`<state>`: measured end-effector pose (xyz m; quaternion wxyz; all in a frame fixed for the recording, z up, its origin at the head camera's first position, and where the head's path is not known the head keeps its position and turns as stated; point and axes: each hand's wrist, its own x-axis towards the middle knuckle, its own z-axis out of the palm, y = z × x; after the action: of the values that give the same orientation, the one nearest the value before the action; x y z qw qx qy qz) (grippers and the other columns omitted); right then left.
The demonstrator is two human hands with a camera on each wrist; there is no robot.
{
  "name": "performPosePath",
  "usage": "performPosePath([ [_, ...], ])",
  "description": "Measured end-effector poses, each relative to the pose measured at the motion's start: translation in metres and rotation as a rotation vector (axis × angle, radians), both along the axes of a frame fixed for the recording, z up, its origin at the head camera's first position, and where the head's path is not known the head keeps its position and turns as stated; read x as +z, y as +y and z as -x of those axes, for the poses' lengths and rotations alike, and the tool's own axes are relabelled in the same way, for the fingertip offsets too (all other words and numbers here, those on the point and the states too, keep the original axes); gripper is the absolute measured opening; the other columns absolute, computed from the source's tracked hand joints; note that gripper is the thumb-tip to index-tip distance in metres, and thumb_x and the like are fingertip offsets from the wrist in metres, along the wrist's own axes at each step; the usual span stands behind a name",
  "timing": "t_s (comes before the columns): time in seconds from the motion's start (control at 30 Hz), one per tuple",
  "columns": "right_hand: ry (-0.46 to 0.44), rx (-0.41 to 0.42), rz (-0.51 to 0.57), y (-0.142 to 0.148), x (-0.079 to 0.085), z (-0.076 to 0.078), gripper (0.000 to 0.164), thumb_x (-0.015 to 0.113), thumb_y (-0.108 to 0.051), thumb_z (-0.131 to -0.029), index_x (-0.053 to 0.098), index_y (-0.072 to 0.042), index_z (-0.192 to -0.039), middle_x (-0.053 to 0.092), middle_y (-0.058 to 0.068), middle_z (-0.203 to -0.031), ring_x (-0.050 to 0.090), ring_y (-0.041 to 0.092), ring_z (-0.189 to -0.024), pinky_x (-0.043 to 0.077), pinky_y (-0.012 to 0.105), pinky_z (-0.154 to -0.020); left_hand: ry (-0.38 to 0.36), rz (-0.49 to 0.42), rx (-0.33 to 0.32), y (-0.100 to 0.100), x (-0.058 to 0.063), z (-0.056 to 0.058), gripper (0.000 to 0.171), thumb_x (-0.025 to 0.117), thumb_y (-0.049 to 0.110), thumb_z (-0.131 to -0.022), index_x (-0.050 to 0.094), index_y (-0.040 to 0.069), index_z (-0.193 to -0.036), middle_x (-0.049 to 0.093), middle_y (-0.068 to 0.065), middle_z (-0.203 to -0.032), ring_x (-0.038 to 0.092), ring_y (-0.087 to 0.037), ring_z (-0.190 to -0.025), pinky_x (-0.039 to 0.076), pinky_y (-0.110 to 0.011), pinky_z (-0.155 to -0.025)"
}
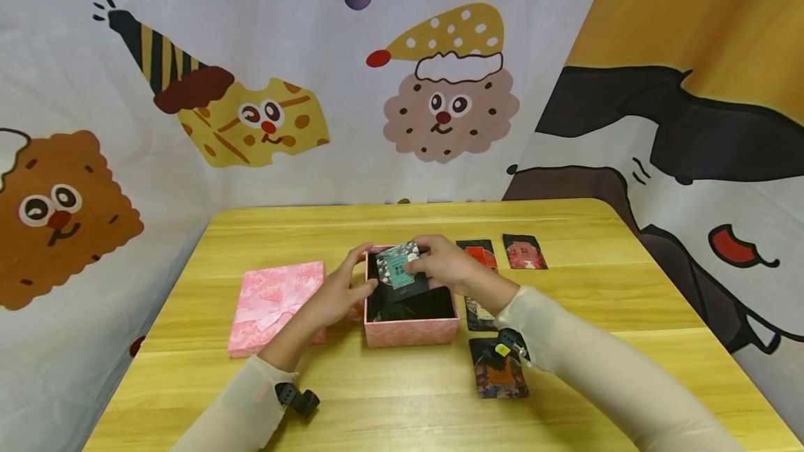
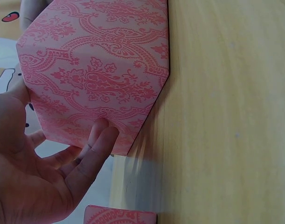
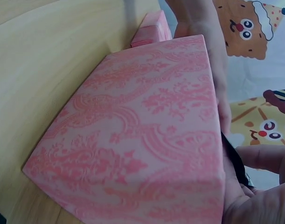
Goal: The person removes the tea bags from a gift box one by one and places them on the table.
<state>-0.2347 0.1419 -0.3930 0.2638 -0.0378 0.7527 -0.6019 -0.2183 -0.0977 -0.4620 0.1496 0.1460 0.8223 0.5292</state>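
Observation:
A pink patterned open box (image 1: 411, 333) stands mid-table with dark contents inside. My left hand (image 1: 342, 290) holds its left wall, the thumb at the rim. In the left wrist view, fingers (image 2: 93, 154) touch the outer side of the box. My right hand (image 1: 447, 261) pinches a flat black packet (image 1: 398, 272) with a teal label, tilted over the box opening. From the right wrist view, the box wall (image 3: 147, 126) hides most of that packet; only a dark edge (image 3: 235, 161) shows by the fingers.
Left of the box lies a pink lid (image 1: 276, 302) with a ribbon bow. To the right are a red-labelled packet (image 1: 524, 252), another red-labelled packet (image 1: 479, 252), a partly covered packet (image 1: 479, 314) and an orange-labelled packet (image 1: 500, 372). A cartoon-printed cloth (image 1: 352, 180) hangs behind the table.

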Motion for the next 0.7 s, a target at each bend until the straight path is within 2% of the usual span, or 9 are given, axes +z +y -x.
performPosePath([
  [0.07,-0.008,-0.003,0.003,0.004,0.002,0.000,0.037,0.064,-0.002,-0.100,0.054,0.002,-0.135,0.064,0.019,-0.112,0.070,0.024,-0.088,0.063,0.040,-0.074,0.001,0.004,0.001,0.000,0.000,0.000,0.073,0.064,0.029,-0.103,0.021,0.035,-0.163,0.025,-0.017,-0.167,0.068,-0.023,-0.075,0.062,-0.043,-0.062],
  [0.2,-0.033,-0.025,-0.018,0.013,0.007,-0.001,0.068,0.065,-0.006,-0.100,0.032,-0.004,-0.159,0.047,0.025,-0.145,0.062,0.031,-0.113,0.059,0.044,-0.084,0.007,0.012,0.002,0.000,0.000,0.000,0.073,0.063,0.025,-0.104,0.021,0.035,-0.163,0.024,-0.018,-0.167,0.069,-0.026,-0.076,0.062,-0.043,-0.060],
  [0.27,-0.040,-0.036,-0.026,0.018,0.008,-0.001,0.080,0.066,-0.008,-0.099,0.019,-0.009,-0.165,0.040,0.024,-0.151,0.059,0.030,-0.115,0.058,0.043,-0.085,0.013,0.016,0.003,0.000,0.000,0.000,0.073,0.063,0.024,-0.104,0.021,0.034,-0.162,0.024,-0.019,-0.167,0.069,-0.026,-0.076,0.062,-0.042,-0.060],
  [0.33,-0.045,-0.048,-0.032,0.022,0.008,0.000,0.083,0.067,-0.009,-0.098,0.019,-0.013,-0.165,0.050,0.021,-0.140,0.060,0.022,-0.093,0.054,0.035,-0.075,0.016,0.015,0.002,0.000,0.001,0.000,0.073,0.063,0.023,-0.104,0.021,0.034,-0.163,0.023,-0.019,-0.167,0.069,-0.025,-0.075,0.062,-0.042,-0.060],
  [0.4,-0.049,-0.055,-0.019,0.026,0.009,0.000,0.080,0.068,-0.008,-0.098,0.024,-0.015,-0.164,0.060,0.014,-0.114,0.050,0.015,-0.068,0.047,0.030,-0.061,0.011,0.008,0.003,0.000,0.001,-0.001,0.073,0.063,0.023,-0.104,0.021,0.034,-0.163,0.024,-0.018,-0.167,0.068,-0.026,-0.074,0.062,-0.043,-0.060],
  [0.47,-0.054,-0.066,0.000,0.030,0.009,0.000,0.076,0.068,-0.007,-0.097,0.029,-0.017,-0.162,0.056,0.006,-0.087,0.032,0.013,-0.053,0.038,0.029,-0.052,0.006,-0.002,0.000,0.000,0.001,-0.001,0.073,0.063,0.023,-0.104,0.021,0.034,-0.163,0.023,-0.017,-0.168,0.068,-0.029,-0.073,0.062,-0.043,-0.060],
  [0.5,-0.053,-0.068,0.007,0.032,0.009,0.000,0.073,0.068,-0.007,-0.097,0.032,-0.017,-0.160,0.054,0.004,-0.082,0.030,0.012,-0.051,0.036,0.028,-0.051,0.003,-0.007,-0.001,0.000,0.001,-0.001,0.073,0.063,0.023,-0.104,0.021,0.034,-0.163,0.023,-0.017,-0.168,0.068,-0.030,-0.073,0.062,-0.043,-0.061],
  [0.57,-0.056,-0.067,0.034,0.036,0.010,-0.001,0.067,0.067,-0.006,-0.097,0.036,-0.016,-0.157,0.054,0.003,-0.081,0.038,0.011,-0.052,0.045,0.028,-0.052,0.000,-0.014,-0.003,0.000,0.001,-0.001,0.073,0.063,0.022,-0.104,0.022,0.034,-0.163,0.023,-0.016,-0.168,0.067,-0.032,-0.071,0.062,-0.044,-0.060],
  [0.7,-0.062,-0.076,0.072,0.046,0.012,-0.002,0.057,0.065,-0.005,-0.098,0.041,-0.012,-0.150,0.056,0.011,-0.100,0.056,0.017,-0.065,0.059,0.036,-0.066,0.000,-0.007,0.002,0.000,0.001,-0.001,0.073,0.063,0.022,-0.104,0.022,0.034,-0.163,0.024,-0.016,-0.168,0.065,-0.032,-0.069,0.061,-0.043,-0.060],
])
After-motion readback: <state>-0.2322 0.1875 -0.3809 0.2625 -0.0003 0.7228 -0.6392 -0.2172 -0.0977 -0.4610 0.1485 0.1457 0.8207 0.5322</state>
